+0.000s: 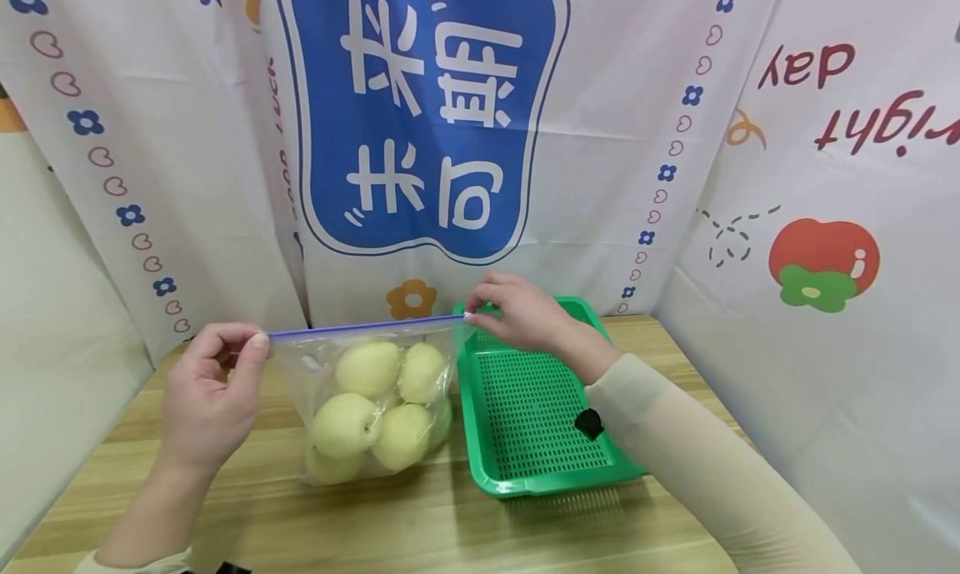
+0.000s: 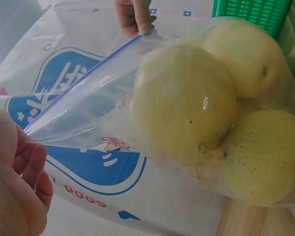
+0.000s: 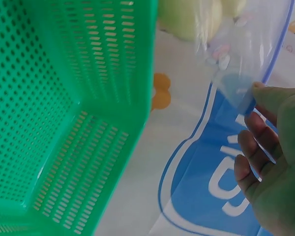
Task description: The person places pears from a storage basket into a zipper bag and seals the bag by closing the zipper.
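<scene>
A clear zip bag (image 1: 288, 374) with a blue-purple zip strip along its top hangs between both hands. Several pale yellow-green pears (image 1: 369, 367) fill its lower part; they also show through the plastic as large pears (image 2: 184, 105) in the left wrist view. My left hand (image 1: 213, 391) pinches the bag's left top corner between thumb and fingers. At the opposite corner, my right hand (image 1: 521, 311) pinches the end of the strip, which the right wrist view shows beside the thumb of that hand (image 3: 280, 142). The strip looks pulled straight.
A green perforated plastic basket (image 1: 480, 441) stands on the wooden table (image 1: 360, 532) right of the bag, under the right forearm. Behind the table hangs a white printed cloth (image 1: 615, 124) with a blue panel. More printed cloth (image 1: 840, 391) covers the right side.
</scene>
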`<move>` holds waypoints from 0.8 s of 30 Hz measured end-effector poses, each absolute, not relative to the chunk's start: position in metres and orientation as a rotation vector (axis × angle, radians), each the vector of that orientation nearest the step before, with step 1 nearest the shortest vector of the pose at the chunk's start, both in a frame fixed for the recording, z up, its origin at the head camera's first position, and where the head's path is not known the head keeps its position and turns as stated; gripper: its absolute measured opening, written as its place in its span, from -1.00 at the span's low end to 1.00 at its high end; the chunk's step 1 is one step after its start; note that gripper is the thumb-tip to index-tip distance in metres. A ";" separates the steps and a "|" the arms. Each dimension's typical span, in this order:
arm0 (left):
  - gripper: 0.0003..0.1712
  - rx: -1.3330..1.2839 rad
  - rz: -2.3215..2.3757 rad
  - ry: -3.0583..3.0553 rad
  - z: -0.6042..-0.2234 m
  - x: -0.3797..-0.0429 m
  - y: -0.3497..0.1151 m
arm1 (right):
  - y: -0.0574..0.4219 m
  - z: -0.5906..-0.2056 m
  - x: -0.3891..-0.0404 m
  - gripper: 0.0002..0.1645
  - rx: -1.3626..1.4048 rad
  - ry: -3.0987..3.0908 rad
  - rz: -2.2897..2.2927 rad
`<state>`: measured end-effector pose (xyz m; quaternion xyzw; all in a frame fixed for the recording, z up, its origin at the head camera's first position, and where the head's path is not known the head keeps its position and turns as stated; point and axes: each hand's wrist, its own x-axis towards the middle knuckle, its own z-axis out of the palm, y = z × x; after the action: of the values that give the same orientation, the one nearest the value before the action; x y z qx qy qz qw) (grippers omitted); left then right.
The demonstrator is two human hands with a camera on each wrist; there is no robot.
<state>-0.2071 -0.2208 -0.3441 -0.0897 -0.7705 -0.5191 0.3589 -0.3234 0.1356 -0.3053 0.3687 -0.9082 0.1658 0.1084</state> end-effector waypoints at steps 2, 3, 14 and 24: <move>-0.89 -0.226 -1.351 -1.987 -0.345 -0.207 -0.221 | 0.139 -0.307 -0.325 -0.86 1.069 -2.676 0.488; -0.89 -0.224 -1.352 -1.990 -0.345 -0.207 -0.221 | 0.140 -0.307 -0.325 -0.86 1.065 -2.675 0.489; -0.86 -0.227 -1.041 -2.454 -0.318 -0.210 -0.237 | 0.139 -0.310 -0.327 -0.86 1.059 -2.688 0.487; -0.88 -0.703 -0.507 -2.809 -0.272 -0.237 -0.214 | 0.137 -0.308 -0.325 -0.85 1.061 -2.667 0.503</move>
<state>-0.2365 -0.2136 -0.2721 -0.2378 -0.9507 -0.1717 0.1006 -0.3247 0.1368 -0.3083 0.3616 -0.9094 0.1714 0.1134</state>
